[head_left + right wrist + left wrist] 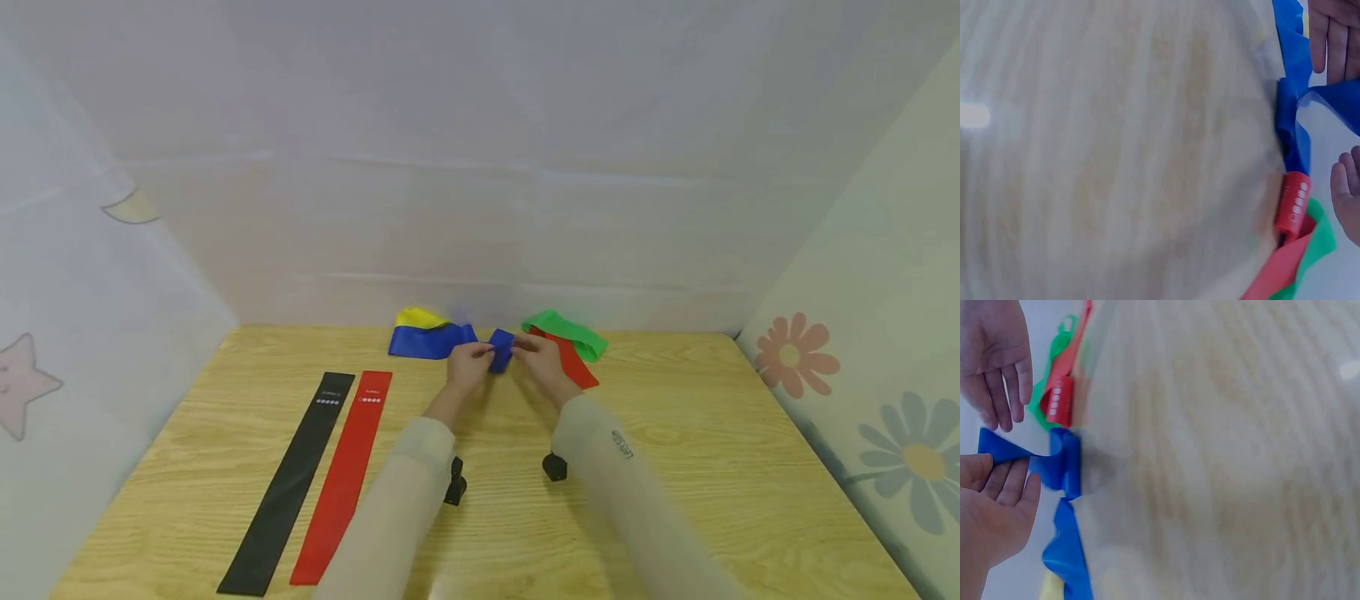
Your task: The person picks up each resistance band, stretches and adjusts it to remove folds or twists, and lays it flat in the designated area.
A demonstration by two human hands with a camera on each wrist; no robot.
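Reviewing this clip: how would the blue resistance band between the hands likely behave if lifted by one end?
Probably floppy: the blue band folds and ripples where the left hand holds it. Likely light, since fingertips alone seem to carry it. It looks flat and thin, so unlikely to roll; the right hand is at its other side.

Black band: small white print plus row of white dots near far end, print too small to read. Red band: same. Right sleeve: dark lettering, unreadable. Folded red band: white dots only.
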